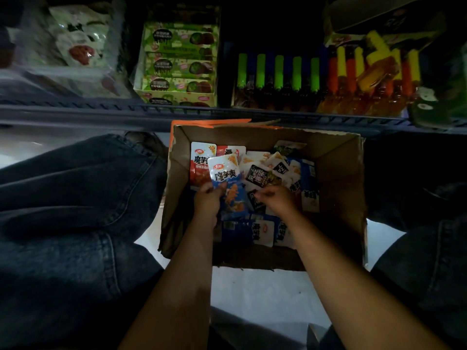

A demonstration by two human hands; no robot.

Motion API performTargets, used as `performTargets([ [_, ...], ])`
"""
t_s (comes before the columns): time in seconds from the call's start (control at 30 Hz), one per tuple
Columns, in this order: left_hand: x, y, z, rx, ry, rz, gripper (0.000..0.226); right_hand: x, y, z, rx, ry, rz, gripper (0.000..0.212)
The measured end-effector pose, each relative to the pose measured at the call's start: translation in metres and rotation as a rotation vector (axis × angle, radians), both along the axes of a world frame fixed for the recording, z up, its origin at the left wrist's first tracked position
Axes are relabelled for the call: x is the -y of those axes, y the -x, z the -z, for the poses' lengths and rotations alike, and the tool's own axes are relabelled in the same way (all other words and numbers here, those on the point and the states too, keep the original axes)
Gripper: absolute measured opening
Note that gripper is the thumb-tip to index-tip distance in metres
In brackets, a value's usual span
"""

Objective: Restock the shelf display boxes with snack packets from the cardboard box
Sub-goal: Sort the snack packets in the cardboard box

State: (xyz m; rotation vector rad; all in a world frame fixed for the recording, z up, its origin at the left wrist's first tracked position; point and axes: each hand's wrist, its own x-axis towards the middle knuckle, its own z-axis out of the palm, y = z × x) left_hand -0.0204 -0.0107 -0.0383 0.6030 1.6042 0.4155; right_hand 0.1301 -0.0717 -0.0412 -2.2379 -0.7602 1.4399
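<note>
A person kneels over an open cardboard box [336, 173] at twelve o'clock, left hand [206, 199] gripping blue snack packets [233, 198], right hand [276, 198] pinching a dark packet [255, 199] at three o'clock.

Looks like a small shop, down at the bottom shelf [177, 114]. It's lined with retail display boxes: a green one [177, 64] stacked with identical snack bars, rows of green-capped tubes [278, 77], orange and yellow ones [366, 79]. On the floor sits a carton [336, 173] of mixed snack packets [252, 173].
</note>
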Motion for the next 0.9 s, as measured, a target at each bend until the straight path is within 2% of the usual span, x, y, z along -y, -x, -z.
performTargets([
  [0.13,0.009,0.015,0.002,-0.010,-0.001,-0.047,0.005,0.031,0.001,0.018,0.126,0.157,-0.181,0.010],
  [0.2,0.013,0.019,0.002,-0.004,-0.005,-0.053,0.009,0.041,0.006,0.023,0.155,0.215,-0.211,0.012],
  [0.3,0.015,0.021,0.001,-0.018,-0.018,-0.049,0.023,0.049,0.013,0.026,0.200,0.213,-0.211,0.018],
  [0.47,0.015,0.020,-0.007,-0.018,0.004,-0.064,0.025,0.054,0.014,0.027,0.310,0.178,-0.263,0.012],
  [0.57,0.014,0.019,-0.010,-0.005,0.017,-0.079,0.027,0.055,0.012,0.028,0.330,0.154,-0.258,0.027],
  [0.7,0.014,0.020,-0.008,-0.017,0.019,-0.069,0.027,0.055,0.012,0.028,0.387,0.169,-0.380,0.013],
  [0.9,0.014,0.023,-0.003,-0.067,0.029,-0.037,0.028,0.051,0.014,0.026,0.394,0.210,-0.339,0.009],
])
